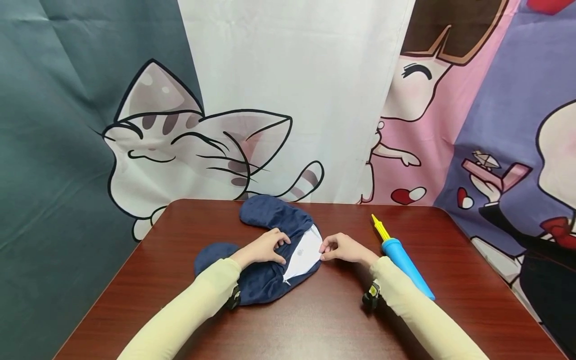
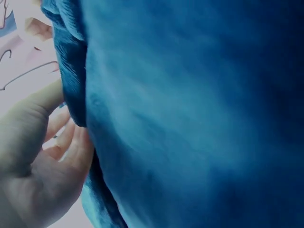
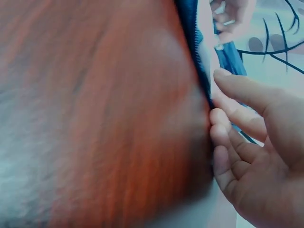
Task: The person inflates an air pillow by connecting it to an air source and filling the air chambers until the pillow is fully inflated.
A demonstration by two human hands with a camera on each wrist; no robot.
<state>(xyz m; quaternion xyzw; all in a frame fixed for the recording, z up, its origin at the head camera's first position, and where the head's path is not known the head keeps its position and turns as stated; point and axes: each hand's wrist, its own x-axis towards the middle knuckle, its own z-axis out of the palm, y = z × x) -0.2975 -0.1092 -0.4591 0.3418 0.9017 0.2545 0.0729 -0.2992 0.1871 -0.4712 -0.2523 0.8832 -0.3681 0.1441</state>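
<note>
Lying on the shiny brown table [image 1: 342, 325], a dark blue pillow [image 1: 263, 282] curves like a big letter U. Its two round ends point to the left, and its bend is on the right, between the two hands. The bend is unzipped, so a white inside part [image 1: 308, 250] with a small round spot shows through the gap. A little zip pull [image 1: 286, 282] sits at the near end of the gap.

The left hand [image 1: 264, 247] touches the blue cloth at the inner side of the gap, with its thumb and fingers spread apart. The right hand [image 1: 345, 248] has curled fingers and pinches the outer edge of the gap.

So the unzipping looks done, and the white part is partly bare. It is not out of the blue cover, and the zip is not closed. The pillow looks soft and a bit floppy. Well to the right, a blue pump [image 1: 407, 265] with a yellow tip lies on the table, and no hand touches it. What else is left, I cannot tell.
</note>
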